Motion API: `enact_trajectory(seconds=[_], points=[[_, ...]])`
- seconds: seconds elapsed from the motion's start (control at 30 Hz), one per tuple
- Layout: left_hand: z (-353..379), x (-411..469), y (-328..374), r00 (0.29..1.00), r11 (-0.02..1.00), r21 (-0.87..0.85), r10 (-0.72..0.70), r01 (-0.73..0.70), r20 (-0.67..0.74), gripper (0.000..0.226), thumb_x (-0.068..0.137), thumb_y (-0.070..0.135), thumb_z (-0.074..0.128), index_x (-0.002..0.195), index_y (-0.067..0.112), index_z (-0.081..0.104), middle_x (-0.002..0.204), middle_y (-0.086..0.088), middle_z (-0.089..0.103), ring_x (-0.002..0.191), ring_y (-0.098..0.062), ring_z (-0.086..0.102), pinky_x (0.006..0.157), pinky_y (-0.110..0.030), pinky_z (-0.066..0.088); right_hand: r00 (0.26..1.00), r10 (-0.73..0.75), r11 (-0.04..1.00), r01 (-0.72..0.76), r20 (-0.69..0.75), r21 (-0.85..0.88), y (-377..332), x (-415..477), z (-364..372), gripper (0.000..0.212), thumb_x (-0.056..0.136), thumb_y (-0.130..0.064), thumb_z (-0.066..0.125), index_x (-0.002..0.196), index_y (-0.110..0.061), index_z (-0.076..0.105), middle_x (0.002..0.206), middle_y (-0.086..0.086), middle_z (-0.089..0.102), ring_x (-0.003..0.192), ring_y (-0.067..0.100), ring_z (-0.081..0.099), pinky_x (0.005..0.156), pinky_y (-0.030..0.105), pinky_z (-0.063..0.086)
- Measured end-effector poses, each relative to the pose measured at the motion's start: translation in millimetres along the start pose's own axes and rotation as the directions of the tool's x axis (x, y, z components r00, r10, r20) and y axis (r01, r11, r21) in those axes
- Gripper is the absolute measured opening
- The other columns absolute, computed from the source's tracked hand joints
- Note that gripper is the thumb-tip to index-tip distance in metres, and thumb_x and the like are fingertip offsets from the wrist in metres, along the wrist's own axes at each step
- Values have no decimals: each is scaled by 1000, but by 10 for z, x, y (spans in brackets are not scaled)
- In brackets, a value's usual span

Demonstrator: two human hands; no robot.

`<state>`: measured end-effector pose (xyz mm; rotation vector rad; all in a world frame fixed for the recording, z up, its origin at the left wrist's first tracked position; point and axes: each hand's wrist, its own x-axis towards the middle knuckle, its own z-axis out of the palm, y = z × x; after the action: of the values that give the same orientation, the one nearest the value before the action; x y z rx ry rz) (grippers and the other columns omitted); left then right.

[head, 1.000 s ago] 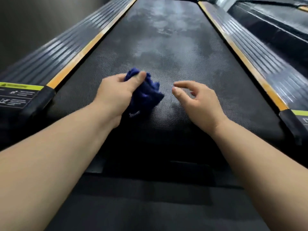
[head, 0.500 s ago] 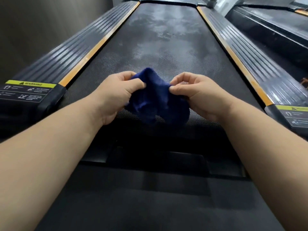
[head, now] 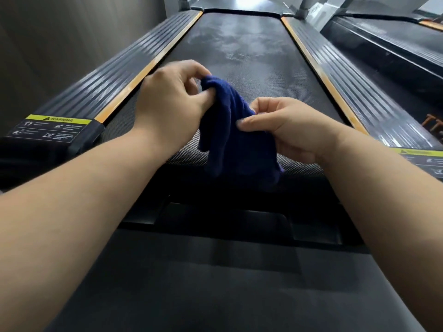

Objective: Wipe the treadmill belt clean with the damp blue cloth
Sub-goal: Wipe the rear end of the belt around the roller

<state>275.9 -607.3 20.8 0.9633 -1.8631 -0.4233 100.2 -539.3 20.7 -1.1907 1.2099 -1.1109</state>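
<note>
A dark blue cloth [head: 236, 137] hangs in the air above the near end of the black treadmill belt [head: 242, 51]. My left hand [head: 171, 106] pinches its upper corner between thumb and fingers. My right hand [head: 290, 130] pinches the cloth's right edge lower down. The cloth droops between the two hands, its bottom folds dangling over the belt's rear edge. Pale damp or dusty patches show on the far half of the belt.
Ribbed grey side rails with orange strips run along both sides of the belt [head: 119, 75] [head: 354, 85]. A yellow warning label [head: 51, 127] sits on the left rear cap. A second treadmill [head: 395, 44] stands to the right. Dark floor matting [head: 215, 283] lies below my arms.
The cloth was lifted off the belt. My right hand came in and took hold of it. Both hands then rose, the left higher, letting the cloth hang longer.
</note>
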Motion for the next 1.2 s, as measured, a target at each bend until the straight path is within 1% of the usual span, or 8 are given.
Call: enact_trajectory(seconds=[0.1, 0.27, 0.43, 0.6, 0.73, 0.87, 1.07, 1.2], points=[[153, -59, 26, 940, 913, -237, -298, 331, 167, 26, 83, 35, 59, 78, 10, 64, 65, -3, 61, 60, -18, 51, 58, -36, 45, 990, -70, 995, 77, -126, 55, -45, 31, 36, 28, 75, 4, 71, 72, -14, 50, 76, 16, 52, 70, 24, 54, 61, 31, 47], [193, -116, 175, 701, 247, -668, -409, 702, 585, 41, 97, 30, 31, 111, 7, 61, 99, -12, 66, 89, -23, 61, 82, -35, 52, 964, -173, 985, 173, -202, -14, -143, 14, 23, 28, 74, 13, 66, 83, -11, 56, 80, 14, 61, 64, 24, 62, 58, 31, 52], [143, -99, 49, 821, 548, -612, -338, 569, 460, 34, 84, 18, 65, 116, 15, 55, 97, -4, 66, 78, -12, 65, 67, -24, 51, 947, -184, 979, 154, -265, -130, -139, -10, -17, 38, 71, 17, 62, 92, -15, 61, 96, 18, 64, 69, 24, 63, 62, 32, 52], [108, -126, 47, 873, 672, -558, -349, 487, 341, 18, 94, 9, 53, 100, 26, 54, 82, -5, 59, 63, -12, 56, 53, -24, 48, 986, -68, 960, 24, -150, -278, -79, -20, -65, 19, 78, 0, 69, 90, -15, 70, 92, 17, 71, 78, 24, 67, 77, 38, 54], [100, -123, 25, 818, 653, -513, -325, 557, 474, 45, 79, 11, 72, 120, 19, 53, 91, -6, 69, 78, -14, 67, 64, -25, 55, 980, -104, 907, 23, -169, -420, -13, 18, -81, 9, 87, -17, 65, 86, -15, 73, 91, 11, 74, 81, 19, 67, 83, 39, 53], [21, -75, -35, 851, 828, -349, -259, 439, 457, 52, 74, -2, 74, 120, 15, 56, 93, -12, 72, 86, -20, 70, 82, -31, 55, 986, -84, 870, 2, -144, -493, -17, 0, -143, 18, 88, -29, 65, 88, -13, 73, 88, 11, 73, 77, 18, 67, 73, 36, 52], [31, -103, -83, 873, 741, -506, -226, 442, 433, 45, 62, 5, 70, 103, 21, 62, 82, -7, 66, 71, -15, 62, 67, -25, 51, 997, 74, 840, -45, 32, -541, 97, -83, -149, 30, 66, -12, 79, 95, -4, 71, 98, 16, 72, 88, 20, 66, 94, 45, 49], [120, -97, -99, 867, 708, -526, -264, 472, 423, 47, 70, 0, 75, 110, 19, 58, 81, -5, 59, 67, -14, 62, 61, -28, 52, 994, 69, 974, -85, -85, -208, 149, -61, -243, 24, 79, -3, 60, 103, -1, 65, 97, 19, 68, 85, 25, 62, 80, 43, 50]])
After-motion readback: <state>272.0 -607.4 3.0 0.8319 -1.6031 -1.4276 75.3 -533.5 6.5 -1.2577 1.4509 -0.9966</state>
